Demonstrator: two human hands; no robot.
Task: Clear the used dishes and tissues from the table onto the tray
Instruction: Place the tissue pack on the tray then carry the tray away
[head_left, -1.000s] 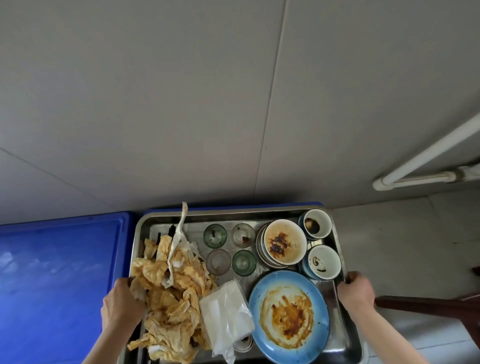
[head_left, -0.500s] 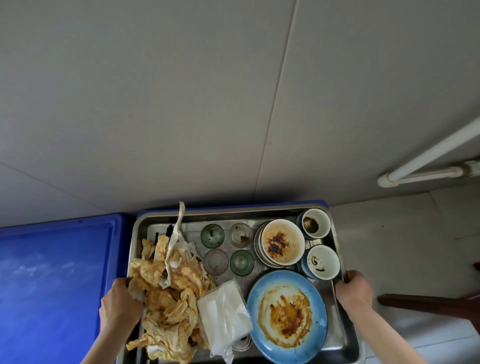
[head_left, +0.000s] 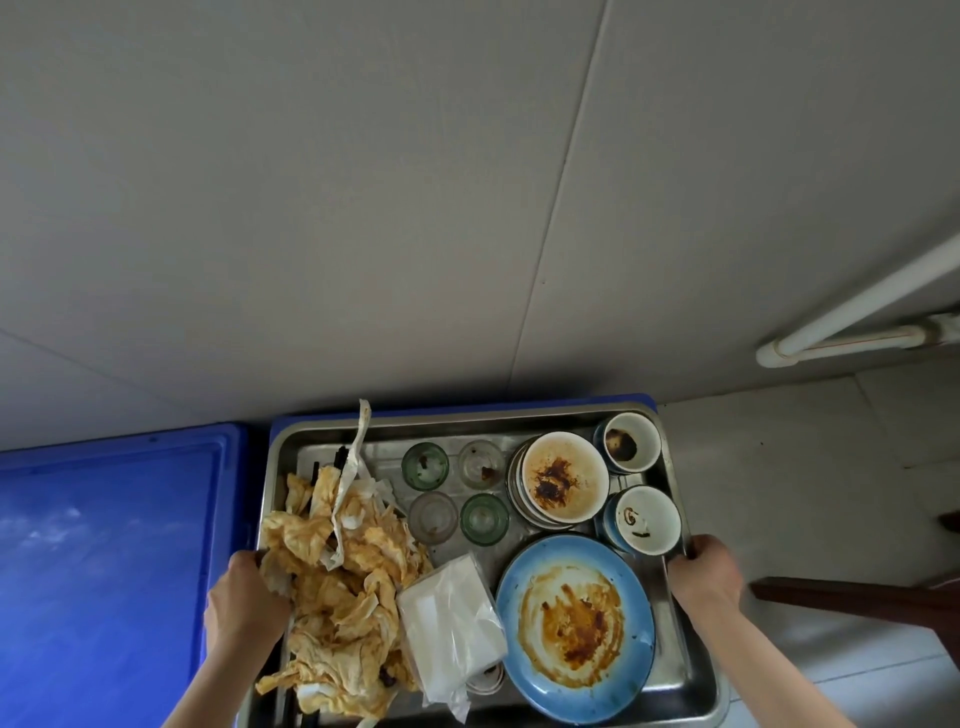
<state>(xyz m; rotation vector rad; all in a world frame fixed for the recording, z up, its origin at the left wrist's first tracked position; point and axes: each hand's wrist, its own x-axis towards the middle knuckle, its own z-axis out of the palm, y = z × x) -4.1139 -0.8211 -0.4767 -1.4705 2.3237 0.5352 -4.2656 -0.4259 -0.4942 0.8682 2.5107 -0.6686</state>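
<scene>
Loaded tray (head_left: 675, 691), in both hands, now slightly farther left over the blue bin (head_left: 104, 545).

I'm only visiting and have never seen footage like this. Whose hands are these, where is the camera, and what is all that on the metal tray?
No machine here: a person wears a camera on the head, looking down. The left hand and right hand grip the sides of a steel tray. On it lie stained tissues, a wrapped tissue pack, four small glasses, a dirty blue plate, stacked bowls and two cups. Blue bins sit underneath.
</scene>
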